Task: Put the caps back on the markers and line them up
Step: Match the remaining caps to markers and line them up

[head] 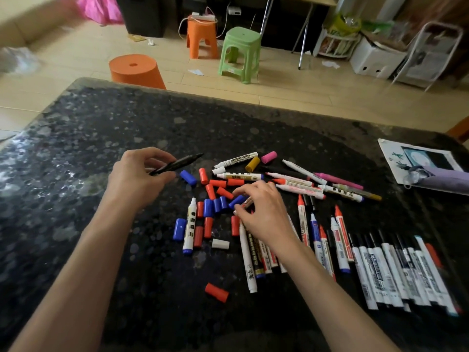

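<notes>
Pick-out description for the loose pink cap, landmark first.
On the dark speckled table, go to the far edge of the marker pile, beyond the right hand. The pink cap lies there just right of a mustard-yellow cap. It is the only pink loose cap; the rest are red, blue or white.

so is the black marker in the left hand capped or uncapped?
Uncapped: the black marker gripped by the left hand tapers to a bare narrow tip, no cap on it.
</notes>
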Demonstrator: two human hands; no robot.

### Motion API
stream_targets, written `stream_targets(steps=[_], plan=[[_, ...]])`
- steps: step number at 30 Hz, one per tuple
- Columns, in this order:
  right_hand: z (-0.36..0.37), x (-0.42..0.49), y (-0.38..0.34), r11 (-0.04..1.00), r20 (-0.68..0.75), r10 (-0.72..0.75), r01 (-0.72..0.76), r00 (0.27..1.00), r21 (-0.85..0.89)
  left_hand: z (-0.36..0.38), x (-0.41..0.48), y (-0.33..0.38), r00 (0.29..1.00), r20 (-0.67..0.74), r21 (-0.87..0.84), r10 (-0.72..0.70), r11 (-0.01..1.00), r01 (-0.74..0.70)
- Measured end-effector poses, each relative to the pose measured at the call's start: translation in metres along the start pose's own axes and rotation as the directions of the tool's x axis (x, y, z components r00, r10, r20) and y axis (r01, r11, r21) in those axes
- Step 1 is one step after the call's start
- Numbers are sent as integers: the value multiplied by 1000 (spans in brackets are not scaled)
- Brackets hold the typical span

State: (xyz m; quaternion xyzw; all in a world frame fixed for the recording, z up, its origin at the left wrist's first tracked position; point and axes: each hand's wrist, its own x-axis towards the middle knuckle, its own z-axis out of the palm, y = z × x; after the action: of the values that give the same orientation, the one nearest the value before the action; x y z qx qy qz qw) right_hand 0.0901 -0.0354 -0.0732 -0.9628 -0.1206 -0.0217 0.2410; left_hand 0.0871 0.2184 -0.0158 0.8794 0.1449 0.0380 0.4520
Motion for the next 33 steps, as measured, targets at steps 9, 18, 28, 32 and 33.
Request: stream_targets(steps=[9, 18, 28, 32, 33], plan=[[-91, -31, 102, 912, -183, 407, -410, 895, 24, 35, -15, 27, 977, 162, -45, 136, 990, -131], [-77, -39, 122, 904, -116, 426, -428, 898, 1, 75, -31, 56, 951, 229, -22, 208, 978, -209], [-71, -24, 127, 904, -85, 426, -427, 901, 8, 71, -29, 50, 959, 239, 76, 154, 981, -176], [-73, -25, 127, 913, -25, 406, -406, 914, -33, 75, -30, 49, 955, 255, 96, 153, 979, -183], [-73, -25, 128, 913, -23, 405, -406, 914, -47, 76, -31, 49, 952, 264, 98, 157, 977, -188]])
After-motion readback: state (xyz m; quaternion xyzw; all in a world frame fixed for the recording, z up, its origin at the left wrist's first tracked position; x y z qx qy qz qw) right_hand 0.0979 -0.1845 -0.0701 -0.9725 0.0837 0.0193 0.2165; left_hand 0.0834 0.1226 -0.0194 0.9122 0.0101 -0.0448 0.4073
